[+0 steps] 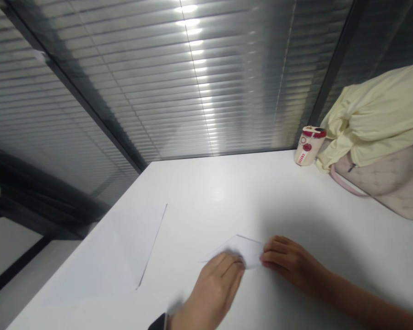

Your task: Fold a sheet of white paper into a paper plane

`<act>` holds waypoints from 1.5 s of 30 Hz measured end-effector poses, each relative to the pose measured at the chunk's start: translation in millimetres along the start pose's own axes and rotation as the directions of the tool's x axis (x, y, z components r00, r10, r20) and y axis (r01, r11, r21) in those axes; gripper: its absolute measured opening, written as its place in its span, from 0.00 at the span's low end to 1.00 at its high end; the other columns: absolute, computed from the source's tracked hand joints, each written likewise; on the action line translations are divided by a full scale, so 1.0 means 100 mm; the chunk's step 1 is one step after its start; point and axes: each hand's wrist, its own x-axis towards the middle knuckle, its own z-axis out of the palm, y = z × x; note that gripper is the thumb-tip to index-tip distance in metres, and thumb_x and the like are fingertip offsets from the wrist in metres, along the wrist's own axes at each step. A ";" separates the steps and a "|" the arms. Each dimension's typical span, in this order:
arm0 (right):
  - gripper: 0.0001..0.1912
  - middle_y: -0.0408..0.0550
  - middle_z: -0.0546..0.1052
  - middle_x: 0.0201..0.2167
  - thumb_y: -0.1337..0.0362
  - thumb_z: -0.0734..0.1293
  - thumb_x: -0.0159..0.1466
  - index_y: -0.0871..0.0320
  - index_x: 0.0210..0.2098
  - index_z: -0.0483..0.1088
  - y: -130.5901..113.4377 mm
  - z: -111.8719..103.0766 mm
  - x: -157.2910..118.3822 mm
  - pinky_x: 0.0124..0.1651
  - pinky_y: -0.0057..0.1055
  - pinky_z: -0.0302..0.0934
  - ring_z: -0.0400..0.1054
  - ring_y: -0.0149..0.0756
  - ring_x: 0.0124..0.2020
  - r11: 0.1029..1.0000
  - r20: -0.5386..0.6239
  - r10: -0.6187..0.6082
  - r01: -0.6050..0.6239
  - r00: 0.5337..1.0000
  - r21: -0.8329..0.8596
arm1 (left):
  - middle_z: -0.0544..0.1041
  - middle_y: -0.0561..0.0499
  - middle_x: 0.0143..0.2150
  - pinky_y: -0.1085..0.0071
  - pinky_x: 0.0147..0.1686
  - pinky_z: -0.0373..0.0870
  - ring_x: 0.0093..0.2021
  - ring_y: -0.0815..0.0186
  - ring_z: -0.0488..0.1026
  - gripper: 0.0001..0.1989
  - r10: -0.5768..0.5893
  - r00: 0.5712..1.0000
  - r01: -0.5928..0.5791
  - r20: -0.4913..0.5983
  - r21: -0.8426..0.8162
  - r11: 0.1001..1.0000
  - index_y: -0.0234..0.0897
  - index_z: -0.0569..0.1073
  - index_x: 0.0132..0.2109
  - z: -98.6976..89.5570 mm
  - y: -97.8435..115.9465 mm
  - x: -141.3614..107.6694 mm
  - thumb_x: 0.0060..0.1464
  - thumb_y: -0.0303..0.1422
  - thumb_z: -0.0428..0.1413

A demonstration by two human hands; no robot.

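On the white table lies a small folded sheet of white paper (pixel 250 251), with an angular outline that peaks at its far edge. My left hand (pixel 216 284) rests over its near left part, fingers curled and pressed together on the paper. At the right end of the sheet, my right hand (pixel 285 256) pinches the edge with fingers bent. Both hands hide parts of the paper, so its full shape cannot be made out. Something dark shows at my left wrist.
A stack of white paper (pixel 124 252) lies at the left table edge. At the back right stand a cream and red coffee-cup-shaped container (pixel 308 147) and a pale pink bag (pixel 392 178) with yellow cloth (pixel 381 119) over it. Glass with blinds (pixel 206 82) borders the white table (pixel 199 183).
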 end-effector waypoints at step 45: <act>0.06 0.49 0.67 0.36 0.72 0.66 0.58 0.58 0.27 0.65 -0.05 0.08 0.16 0.46 0.41 0.61 0.64 0.41 0.41 0.874 -0.023 0.481 -0.478 0.876 0.089 | 0.73 0.44 0.51 0.64 0.41 0.74 0.44 0.60 0.73 0.13 0.064 0.996 -0.079 0.055 0.337 0.938 0.38 0.67 0.55 0.05 -0.11 0.02 0.64 0.28 0.46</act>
